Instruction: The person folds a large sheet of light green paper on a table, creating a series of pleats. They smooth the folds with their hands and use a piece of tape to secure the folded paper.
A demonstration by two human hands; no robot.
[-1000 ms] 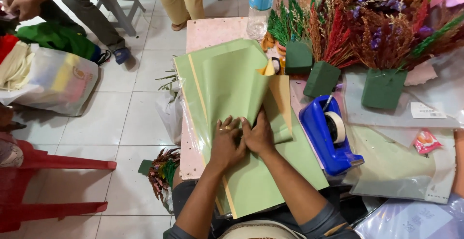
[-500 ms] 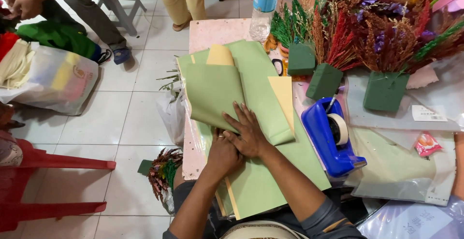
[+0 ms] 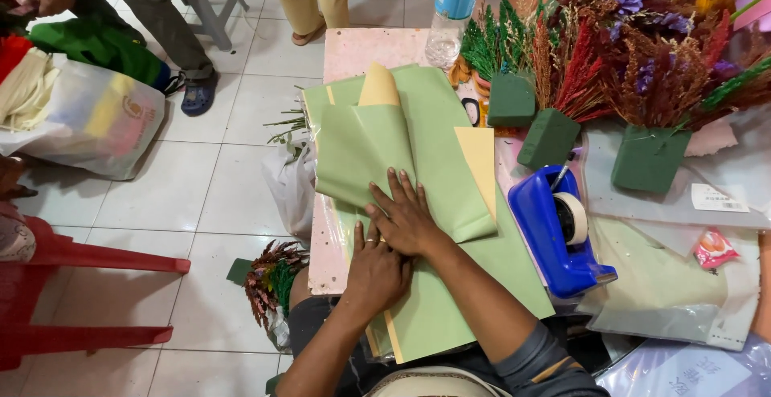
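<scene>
Two flat hands pressing folded green wrapping paper on a pink tabletop.

The right hand (image 3: 405, 216) lies open, fingers spread, palm down on the folded sheet of pale green wrapping paper (image 3: 377, 144) — gripping nothing, only pressing at the fold's lower edge. The left hand (image 3: 376, 272) sits just beside and below it, also flat and open, fingers extended on the larger green sheets (image 3: 474, 285) that run down toward the person's lap. The folded sheet fans up and away from the right fingertips, a yellow sheet (image 3: 478, 156) showing at its right edge. Near the right forearm stands a blue tape dispenser (image 3: 554, 232) — beyond it, dark green foam blocks (image 3: 548, 136) holding dried coloured flowers.
</scene>
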